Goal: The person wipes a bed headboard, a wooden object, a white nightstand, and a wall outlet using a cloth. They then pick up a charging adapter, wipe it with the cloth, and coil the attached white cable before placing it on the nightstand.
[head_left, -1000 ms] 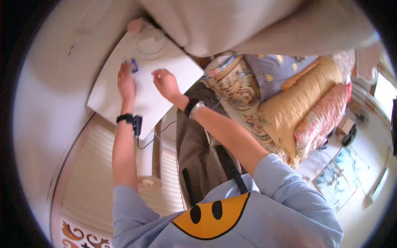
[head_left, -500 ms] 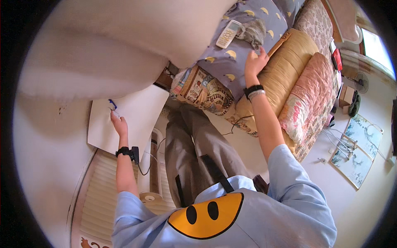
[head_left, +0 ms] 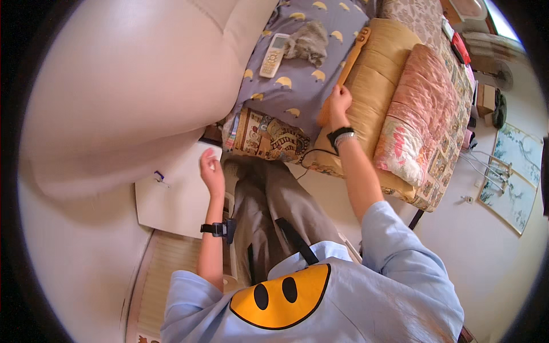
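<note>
My right hand (head_left: 341, 104) is closed around a long, flat orange-brown wooden stick (head_left: 353, 57) with holes near its far end. The stick slants between the grey banana-print bedding (head_left: 320, 34) and a rolled yellow quilt (head_left: 380, 74); its lower part broadens beside my hand. My left hand (head_left: 212, 174) hovers over the right edge of a white tabletop (head_left: 177, 200), its fingers loosely bent and nothing visible in them. A small blue and clear object (head_left: 160, 178) lies on that tabletop, apart from the hand. Its kind is too small to make out.
On the banana-print bedding lie a white remote control (head_left: 273, 56) and a crumpled grey cloth (head_left: 307, 43). A pink quilt (head_left: 420, 103) lies right of the yellow one. A large pale covered bulk (head_left: 143, 74) fills the upper left. A dark cable (head_left: 309, 154) loops at the bed's near edge.
My left hand has left the small blue object and moved right. My right hand has come down from beside the grey cloth and taken hold of the wooden stick. The view has shifted.
</note>
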`<state>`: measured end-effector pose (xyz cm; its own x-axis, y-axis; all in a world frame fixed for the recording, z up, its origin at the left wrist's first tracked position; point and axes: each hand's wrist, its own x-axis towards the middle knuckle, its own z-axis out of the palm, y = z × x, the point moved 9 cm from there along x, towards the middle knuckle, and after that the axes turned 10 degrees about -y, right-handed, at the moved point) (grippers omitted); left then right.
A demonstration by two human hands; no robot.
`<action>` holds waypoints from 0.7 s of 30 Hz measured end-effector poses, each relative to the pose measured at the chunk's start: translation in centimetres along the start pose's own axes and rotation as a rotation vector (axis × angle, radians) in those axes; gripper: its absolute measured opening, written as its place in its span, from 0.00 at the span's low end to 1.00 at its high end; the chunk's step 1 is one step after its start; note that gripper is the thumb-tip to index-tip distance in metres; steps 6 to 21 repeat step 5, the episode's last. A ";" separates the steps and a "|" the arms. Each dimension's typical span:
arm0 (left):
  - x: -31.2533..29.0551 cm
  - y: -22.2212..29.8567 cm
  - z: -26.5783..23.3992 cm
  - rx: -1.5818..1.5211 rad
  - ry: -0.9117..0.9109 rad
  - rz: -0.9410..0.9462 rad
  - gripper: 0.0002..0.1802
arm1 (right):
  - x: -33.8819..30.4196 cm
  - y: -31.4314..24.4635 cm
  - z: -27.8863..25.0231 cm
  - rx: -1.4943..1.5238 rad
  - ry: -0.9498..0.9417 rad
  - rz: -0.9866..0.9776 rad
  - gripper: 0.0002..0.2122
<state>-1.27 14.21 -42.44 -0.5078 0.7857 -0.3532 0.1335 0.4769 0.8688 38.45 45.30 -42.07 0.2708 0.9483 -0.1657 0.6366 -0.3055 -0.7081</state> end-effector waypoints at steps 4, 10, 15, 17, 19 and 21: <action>-0.4 6.9 6.7 -0.164 -0.447 0.040 0.13 | -9.0 -2.4 -0.1 0.247 -0.076 -0.125 0.11; -0.5 8.4 7.9 -0.156 -0.522 0.051 0.15 | -8.8 -3.1 -1.0 0.246 -0.053 -0.116 0.11; -0.5 8.4 7.9 -0.156 -0.522 0.051 0.15 | -8.8 -3.1 -1.0 0.246 -0.053 -0.116 0.11; -0.5 8.4 7.9 -0.156 -0.522 0.051 0.15 | -8.8 -3.1 -1.0 0.246 -0.053 -0.116 0.11; -0.5 8.4 7.9 -0.156 -0.522 0.051 0.15 | -8.8 -3.1 -1.0 0.246 -0.053 -0.116 0.11; -0.5 8.4 7.9 -0.156 -0.522 0.051 0.15 | -8.8 -3.1 -1.0 0.246 -0.053 -0.116 0.11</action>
